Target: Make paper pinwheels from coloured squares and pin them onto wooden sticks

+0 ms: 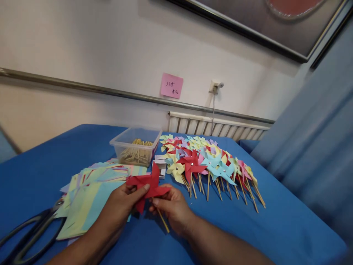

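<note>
Between my hands is a red paper pinwheel (pixel 150 182), its blades folded in to the middle. My left hand (pixel 128 198) pinches it from the left, the thumb pressed on its centre. Below the red paper, my right hand (pixel 171 206) is closed on a thin wooden stick (pixel 163 220) that slants down to the right. The stick's upper end is hidden behind the paper and fingers, so I cannot tell whether the two are joined. Just beyond my hands stands a small open box (pixel 160 165).
Finished pinwheels on sticks (pixel 206 162) are heaped at the back right. A clear plastic tub (pixel 135 145) holds many sticks. Coloured paper sheets (pixel 91 195) lie at left beside large black scissors (pixel 41 228). A blue cloth (pixel 248 232) covers the table; a radiator (pixel 193 125) stands behind.
</note>
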The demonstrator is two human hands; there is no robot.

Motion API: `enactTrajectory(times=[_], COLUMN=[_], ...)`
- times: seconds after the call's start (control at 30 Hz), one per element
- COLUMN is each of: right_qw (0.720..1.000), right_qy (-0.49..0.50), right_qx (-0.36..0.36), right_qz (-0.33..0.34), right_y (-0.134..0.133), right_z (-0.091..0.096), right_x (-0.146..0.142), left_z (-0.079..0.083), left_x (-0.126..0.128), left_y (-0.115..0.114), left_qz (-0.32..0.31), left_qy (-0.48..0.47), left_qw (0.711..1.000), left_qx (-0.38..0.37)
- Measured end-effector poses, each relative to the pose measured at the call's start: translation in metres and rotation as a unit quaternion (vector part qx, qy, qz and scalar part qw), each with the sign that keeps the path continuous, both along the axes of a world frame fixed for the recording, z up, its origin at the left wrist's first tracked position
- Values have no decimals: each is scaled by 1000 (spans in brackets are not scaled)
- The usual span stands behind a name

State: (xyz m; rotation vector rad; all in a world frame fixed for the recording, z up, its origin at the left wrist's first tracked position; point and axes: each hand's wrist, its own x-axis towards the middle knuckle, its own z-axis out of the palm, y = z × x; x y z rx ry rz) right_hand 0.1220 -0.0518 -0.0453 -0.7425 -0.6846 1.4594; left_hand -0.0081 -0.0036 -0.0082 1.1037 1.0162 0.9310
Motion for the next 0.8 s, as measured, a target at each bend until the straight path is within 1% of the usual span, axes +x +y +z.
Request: enactTrajectory(times=[0.07,0.17,0.27,0.37,0.5,0.6,0.7,0.8], right_qw=[999,996,993,991,993,991,988,990], right_qy=[-11,-29,-65,-91,-85,-91,-114,-107], right_qx=[39,61,63,58,51,55,43,52], right_qz=[-27,-52,-72,-75,-71,-87,-98,-80], right_y=[0,1,3,3,-1,-2,-3,-5], right_z=[-2,-3,-4,-4,-3,-3,-2,-1], right_x=[-1,-2,-2,0,-1,-1,-1,-2], left_z=[-1,-3,-5,-6,-6,-6,-4,0], left_x=[-1,-2,0,3,3,2,3,3], left_y=[1,-1,-5,-7,-7,-7,-10,-11], left_qz=[-9,-31,-53,-56,-40,-23,-30,-47], left_qy=[-9,-15,-28,-32,-33,-13,-23,-50], left_qw=[1000,999,998,998,998,999,999,997], left_qx=[-15,-30,-28,-22,-30,-33,-34,-37])
